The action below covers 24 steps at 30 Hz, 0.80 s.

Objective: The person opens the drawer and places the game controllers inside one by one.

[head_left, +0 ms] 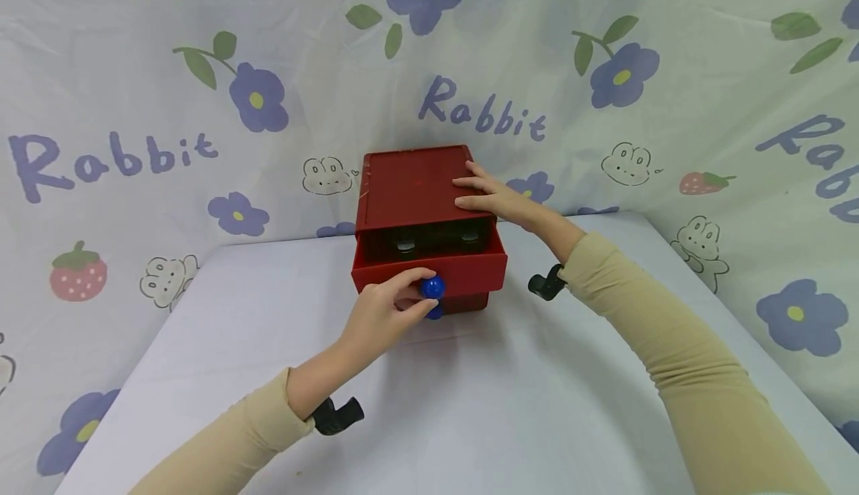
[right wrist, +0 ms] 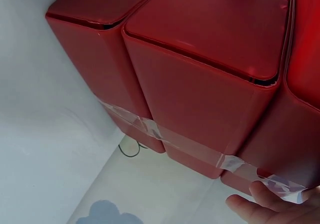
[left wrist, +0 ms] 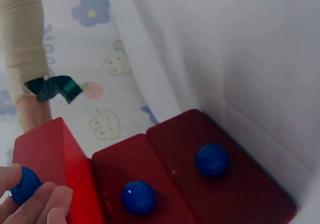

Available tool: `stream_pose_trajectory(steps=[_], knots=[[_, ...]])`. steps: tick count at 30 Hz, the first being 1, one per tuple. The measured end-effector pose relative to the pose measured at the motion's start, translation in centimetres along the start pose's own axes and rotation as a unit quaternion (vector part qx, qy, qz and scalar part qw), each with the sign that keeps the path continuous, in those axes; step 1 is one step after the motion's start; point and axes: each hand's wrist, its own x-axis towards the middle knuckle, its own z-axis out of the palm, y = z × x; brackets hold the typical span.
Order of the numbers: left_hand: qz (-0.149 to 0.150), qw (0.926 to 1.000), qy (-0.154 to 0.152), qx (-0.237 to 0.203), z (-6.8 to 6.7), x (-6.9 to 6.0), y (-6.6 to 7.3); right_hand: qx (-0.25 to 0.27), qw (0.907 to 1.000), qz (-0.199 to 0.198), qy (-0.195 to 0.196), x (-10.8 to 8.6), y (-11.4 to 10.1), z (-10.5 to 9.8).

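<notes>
A red drawer cabinet point(head_left: 414, 182) stands on the white table, its top drawer point(head_left: 470, 274) pulled out. My left hand point(head_left: 382, 309) pinches that drawer's round blue knob point(head_left: 432, 287) between thumb and fingers. The same knob point(left wrist: 26, 186) shows at the lower left of the left wrist view. Across the cabinet's top right edge rests my right hand point(head_left: 493, 195), with fingers spread and fairly straight. Inside the drawer, in shadow, are two pale, shiny shapes point(head_left: 405, 244), too dark to identify.
Two lower drawers with blue knobs point(left wrist: 138, 197) are closed below the pulled-out one. Clear tape point(right wrist: 190, 145) runs along the cabinet's side. A white cloth point(head_left: 282, 353) covers the table. Behind hangs a curtain point(head_left: 322, 92) printed with flowers and rabbits.
</notes>
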Motion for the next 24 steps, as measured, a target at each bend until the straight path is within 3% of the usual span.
stream_pose_trajectory(steps=[8, 15, 24], knots=[[-0.021, 0.9998, 0.003, -0.003, 0.1, 1.5, -1.0, 0.0, 1.0, -0.007, -0.002, 0.2, 0.2, 0.1], [-0.024, 0.9997, 0.003, 0.009, 0.1, 2.5, -1.5, 0.008, 0.9998, -0.001, -0.018, -1.7, -2.6, 0.2], [-0.032, 0.9994, 0.004, 0.013, 0.1, 3.7, -2.3, -0.026, 0.9996, -0.008, -0.005, -0.2, -0.2, -0.1]])
